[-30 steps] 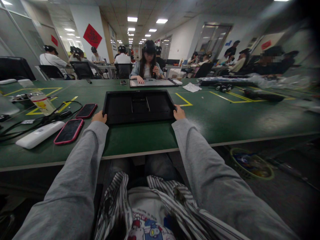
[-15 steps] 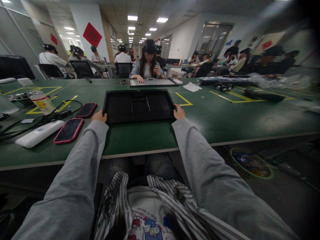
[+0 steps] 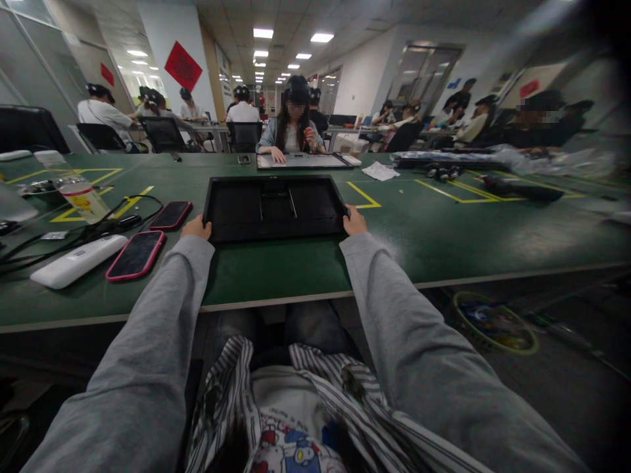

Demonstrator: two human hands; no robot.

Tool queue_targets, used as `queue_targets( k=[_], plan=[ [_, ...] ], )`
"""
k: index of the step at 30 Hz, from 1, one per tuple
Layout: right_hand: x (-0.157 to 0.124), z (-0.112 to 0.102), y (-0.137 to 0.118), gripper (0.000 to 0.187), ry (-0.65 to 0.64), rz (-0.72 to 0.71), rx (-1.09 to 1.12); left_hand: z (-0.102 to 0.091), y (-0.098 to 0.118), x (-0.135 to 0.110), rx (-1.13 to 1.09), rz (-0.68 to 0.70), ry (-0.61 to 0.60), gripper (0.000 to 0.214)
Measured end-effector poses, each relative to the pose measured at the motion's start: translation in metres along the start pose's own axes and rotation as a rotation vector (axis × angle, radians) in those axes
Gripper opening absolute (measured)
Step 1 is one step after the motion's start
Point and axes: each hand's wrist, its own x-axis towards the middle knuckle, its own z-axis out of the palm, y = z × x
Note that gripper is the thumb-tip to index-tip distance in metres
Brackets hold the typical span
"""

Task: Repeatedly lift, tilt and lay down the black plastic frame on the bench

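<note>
A shallow black rectangular panel (image 3: 231, 207) with a raised rim, looking like a monitor back cover, lies on the green table (image 3: 280, 276) in front of me. Its middle has a recessed part with two thin upright bars. My left hand (image 3: 196, 228) is closed on the left edge near the front corner. On the opposite edge, my right hand (image 3: 355, 222) grips the panel in the same way. The fingertips beneath the rim are hidden on both sides.
Left of the panel lie two phones (image 3: 135, 256), a white power bank (image 3: 79, 261), black cables and a bottle (image 3: 85, 197). Across the table a person works over a flat panel (image 3: 305, 161). Crumpled paper (image 3: 380, 171) and black parts (image 3: 522, 187) lie right; a basket (image 3: 495, 322) stands below.
Both hands keep their hold on the black panel, which stays in place. Across the table, the person's raised hand now shows a red object. The view has shifted very slightly.
</note>
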Motion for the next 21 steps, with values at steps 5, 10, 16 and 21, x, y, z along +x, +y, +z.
queue_targets(
  k=[5,10,16,21],
  plan=[
    [0.0017,0.0021,0.0028,0.054,0.011,0.003,0.015,0.0008,-0.0004,0.001,-0.007,0.003,0.003,0.05],
    [0.0022,0.0028,0.0035,0.055,0.013,-0.002,0.007,0.0016,-0.0007,0.0024,-0.01,-0.005,0.004,0.053],
    [0.0024,0.0034,0.0043,0.055,0.02,-0.007,0.016,-0.0013,0.0012,-0.0001,-0.012,-0.008,0.0,0.052],
    [0.0026,0.0032,0.0041,0.054,0.019,-0.006,0.028,-0.0001,0.0008,0.0001,-0.007,-0.008,0.0,0.05]
  ],
)
